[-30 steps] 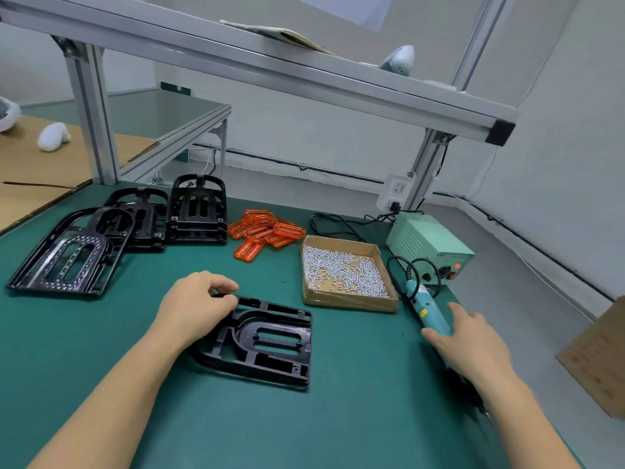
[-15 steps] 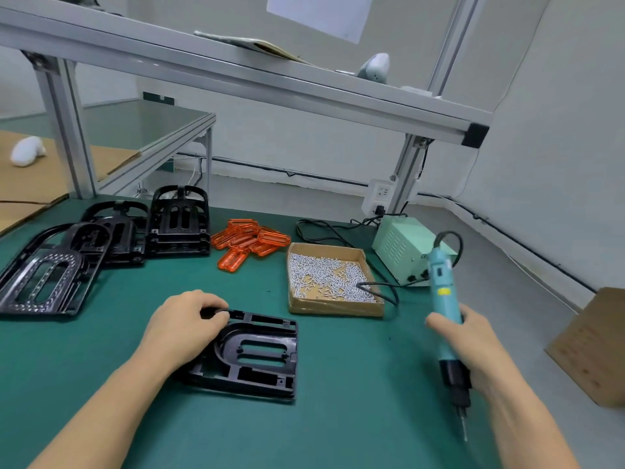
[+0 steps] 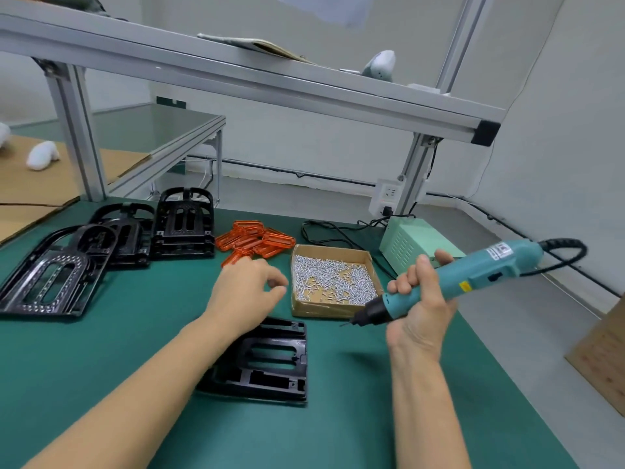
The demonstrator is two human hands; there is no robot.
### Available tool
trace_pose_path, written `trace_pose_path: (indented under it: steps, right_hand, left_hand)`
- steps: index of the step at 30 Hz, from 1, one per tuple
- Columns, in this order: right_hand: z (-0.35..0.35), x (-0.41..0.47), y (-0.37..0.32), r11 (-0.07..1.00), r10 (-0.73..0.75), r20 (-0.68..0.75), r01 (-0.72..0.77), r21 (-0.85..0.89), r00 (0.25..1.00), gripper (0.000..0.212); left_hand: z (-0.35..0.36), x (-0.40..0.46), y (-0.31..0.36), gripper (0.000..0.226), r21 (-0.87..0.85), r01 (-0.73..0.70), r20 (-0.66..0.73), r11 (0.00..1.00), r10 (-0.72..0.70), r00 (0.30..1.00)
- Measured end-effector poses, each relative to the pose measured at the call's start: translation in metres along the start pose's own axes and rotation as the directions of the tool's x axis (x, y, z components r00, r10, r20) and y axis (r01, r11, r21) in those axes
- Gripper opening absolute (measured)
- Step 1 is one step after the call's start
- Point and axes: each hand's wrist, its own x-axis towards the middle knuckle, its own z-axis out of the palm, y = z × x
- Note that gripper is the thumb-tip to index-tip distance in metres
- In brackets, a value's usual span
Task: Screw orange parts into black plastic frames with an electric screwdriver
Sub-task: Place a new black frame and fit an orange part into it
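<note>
Gripping electric screwdriver (image 3: 473, 277), right hand (image 3: 421, 299) clenched around its barrel; left hand (image 3: 245, 292) loosely open, empty, above black frame (image 3: 270, 360).

Bare mat (image 3: 101, 360) left of frame (image 3: 270, 360); screw box (image 3: 333, 275) beyond.

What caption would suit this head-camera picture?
Right hand holding electric screwdriver, left hand reaching toward screw box, black frame waiting below.

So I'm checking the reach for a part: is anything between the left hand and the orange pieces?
Nothing visible. The left hand hovers open just in front of the orange parts, with only bare green mat around it.
</note>
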Motion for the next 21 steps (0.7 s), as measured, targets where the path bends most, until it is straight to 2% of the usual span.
trace_pose_path:
  steps: [3, 6, 17, 21]
  right_hand:
    - [-0.001, 0.000, 0.005, 0.999, -0.029, 0.008, 0.029, 0.014, 1.000, 0.020]
    - [-0.004, -0.001, 0.006, 0.999, -0.029, 0.029, 0.029, 0.027, 0.999, 0.014]
    - [-0.003, -0.005, 0.011, 0.999, -0.008, 0.014, 0.008, -0.049, 1.000, 0.016]
    - [-0.002, -0.005, 0.010, 0.998, 0.001, 0.012, 0.000, -0.063, 1.000, 0.017]
  left_hand:
    - [0.013, 0.023, 0.016, 0.013, -0.042, -0.009, 0.108, 0.999, 0.014, 0.994]
    - [0.028, 0.041, 0.020, 0.013, 0.003, 0.012, 0.157, 1.000, -0.012, 0.987]
    - [0.067, 0.074, 0.032, 0.010, 0.193, -0.048, 0.246, 0.980, 0.000, 0.969]
    - [0.078, 0.078, 0.032, 0.007, 0.242, -0.075, 0.230, 0.967, 0.018, 0.973]
